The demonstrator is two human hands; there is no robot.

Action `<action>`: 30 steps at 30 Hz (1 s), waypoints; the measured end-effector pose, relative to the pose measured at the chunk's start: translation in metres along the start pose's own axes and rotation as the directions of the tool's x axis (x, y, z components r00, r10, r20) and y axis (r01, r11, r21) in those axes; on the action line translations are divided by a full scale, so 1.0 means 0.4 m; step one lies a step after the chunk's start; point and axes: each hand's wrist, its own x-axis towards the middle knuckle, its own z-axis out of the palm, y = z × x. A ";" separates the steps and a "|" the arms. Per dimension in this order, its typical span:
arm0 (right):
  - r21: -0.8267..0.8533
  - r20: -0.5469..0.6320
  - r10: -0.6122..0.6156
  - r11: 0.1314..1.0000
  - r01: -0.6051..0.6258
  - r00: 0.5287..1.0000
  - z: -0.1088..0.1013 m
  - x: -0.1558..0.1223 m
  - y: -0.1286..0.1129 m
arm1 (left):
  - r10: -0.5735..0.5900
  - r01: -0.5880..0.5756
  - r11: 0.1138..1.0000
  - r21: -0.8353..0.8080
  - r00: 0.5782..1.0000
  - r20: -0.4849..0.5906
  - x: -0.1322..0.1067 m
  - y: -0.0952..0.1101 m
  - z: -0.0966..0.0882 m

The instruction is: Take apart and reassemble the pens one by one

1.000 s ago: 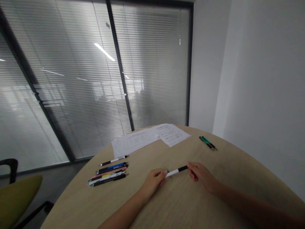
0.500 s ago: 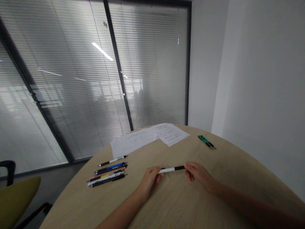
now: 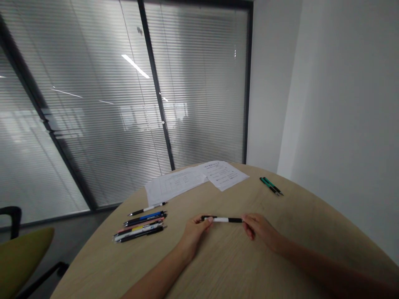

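A white pen with black ends is stretched level between my two hands above the table. At its clip end, my left hand pinches it with the thumb on top. The fingertips of my right hand are closed on its other end, by the black grip, and cover the tip. To the left of my left hand lies a row of several pens, among them blue, pink, yellow-and-black and black ones. Just behind that row rests a separate white and black pen.
Two green and black pens lie at the right on the round wooden table. Printed paper sheets overlap near the far edge. A green chair stands at the left. Behind are a glass partition with blinds and a white wall.
The thumb of my left hand has shifted along the pen, and its black clip end shows more now. The pen has turned slightly to level. My right hand has barely moved.
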 end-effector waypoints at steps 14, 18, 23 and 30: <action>-0.230 0.183 -0.170 0.950 0.210 0.968 0.011 -0.008 0.011 | -0.053 0.212 0.745 -0.633 0.964 0.260 0.008 0.079 0.001; -0.149 0.171 -0.170 0.969 0.196 0.970 0.011 -0.001 0.016 | -0.006 0.240 0.721 -0.650 0.940 0.340 0.021 0.117 -0.041; -0.158 0.159 -0.146 0.972 0.171 0.976 0.012 -0.009 0.003 | 0.010 0.230 0.729 -0.645 0.938 0.345 0.040 0.155 -0.087; -0.175 0.162 -0.136 0.971 0.164 0.977 0.011 -0.010 -0.002 | -0.011 0.256 0.725 -0.640 0.933 0.360 0.047 0.150 -0.094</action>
